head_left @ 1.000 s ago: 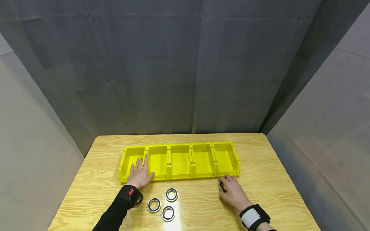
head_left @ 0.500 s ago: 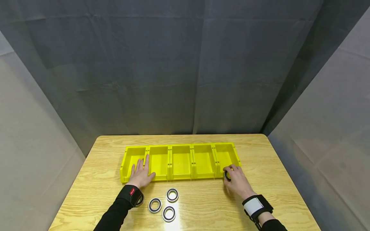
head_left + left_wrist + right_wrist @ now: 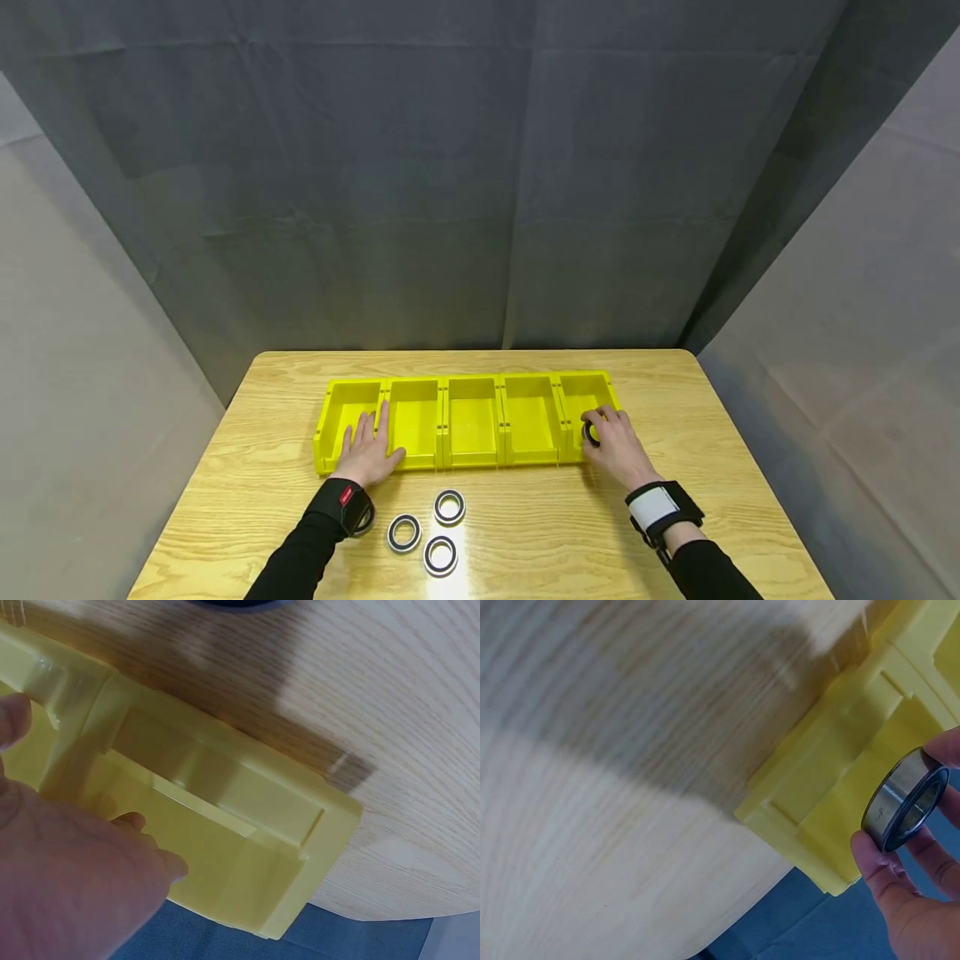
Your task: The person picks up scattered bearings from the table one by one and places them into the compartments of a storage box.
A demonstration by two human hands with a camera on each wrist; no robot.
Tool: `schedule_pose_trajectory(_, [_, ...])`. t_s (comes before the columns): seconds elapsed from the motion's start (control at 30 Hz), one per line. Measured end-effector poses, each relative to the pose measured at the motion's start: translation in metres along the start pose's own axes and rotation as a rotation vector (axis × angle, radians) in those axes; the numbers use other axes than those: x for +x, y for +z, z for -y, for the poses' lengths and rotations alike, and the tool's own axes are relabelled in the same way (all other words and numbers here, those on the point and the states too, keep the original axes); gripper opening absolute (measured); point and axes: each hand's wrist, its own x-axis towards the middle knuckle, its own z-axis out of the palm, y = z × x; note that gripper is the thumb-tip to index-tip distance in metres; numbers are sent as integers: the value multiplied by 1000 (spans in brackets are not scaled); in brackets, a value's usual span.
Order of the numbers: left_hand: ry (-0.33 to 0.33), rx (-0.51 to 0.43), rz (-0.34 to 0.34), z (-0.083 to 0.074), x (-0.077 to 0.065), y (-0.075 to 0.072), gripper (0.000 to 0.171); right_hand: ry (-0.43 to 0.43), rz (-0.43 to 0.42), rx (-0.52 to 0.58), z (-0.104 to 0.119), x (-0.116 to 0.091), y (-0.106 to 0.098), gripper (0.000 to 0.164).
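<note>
I log the right hand (image 3: 617, 450) pinching a bearing (image 3: 895, 796) by its outer rim over the rightmost bin (image 3: 583, 388), left hand (image 3: 365, 459) spread on the bin row (image 3: 472, 459), presumably steadying it.

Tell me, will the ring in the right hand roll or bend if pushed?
The ring would probably roll if stood on its round edge. It looks like stiff metal, so it likely won't bend. Its smooth, shiny side may feel slippery.
</note>
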Motion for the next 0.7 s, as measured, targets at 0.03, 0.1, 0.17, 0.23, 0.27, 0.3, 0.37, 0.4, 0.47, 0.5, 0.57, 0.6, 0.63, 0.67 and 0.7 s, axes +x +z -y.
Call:
schedule_pose_trajectory(0.03, [0,-2,0,0,0,0,91,4,3,-4,0,2,0,37])
schedule_pose_trajectory(0.1, [-2,-1,2,0,1,0,91,12,7,-8,0,7,0,37])
schedule_pose_trajectory(0.17, [-5,0,6,0,2,1,91,12,7,-16,0,11,0,36])
schedule_pose_trajectory(0.23, [-7,5,6,1,3,1,91,9,2,-28,1,15,1,37])
schedule_pose_trajectory(0.27, [-7,6,5,1,3,2,91,6,0,-32,1,17,1,36])
schedule_pose_trajectory(0.3, [-7,6,4,1,3,1,91,5,1,-37,1,19,1,36])
schedule_pose_trajectory(0.37, [-6,7,4,0,3,1,91,2,7,-46,1,22,2,37])
schedule_pose_trajectory(0.4, [-4,4,0,0,2,1,92,3,12,-50,1,23,2,37])
schedule_pose_trajectory(0.47, [-1,3,-3,0,2,1,92,9,28,-54,1,26,2,37])
schedule_pose_trajectory(0.5, [0,3,-2,-1,2,0,92,11,36,-57,2,27,3,37])
schedule_pose_trajectory(0.57, [-1,5,-2,-1,2,0,92,11,51,-63,1,30,4,37])
schedule_pose_trajectory(0.6, [-3,5,-2,-1,2,0,92,10,58,-64,1,31,5,37])
schedule_pose_trajectory(0.63, [-4,6,-2,-1,2,1,92,8,65,-67,1,33,6,37])
schedule_pose_trajectory(0.67, [-8,9,2,-1,2,1,92,4,72,-69,1,34,7,37])
schedule_pose_trajectory(0.7, [-11,8,4,0,3,2,92,-2,79,-72,1,35,9,37])
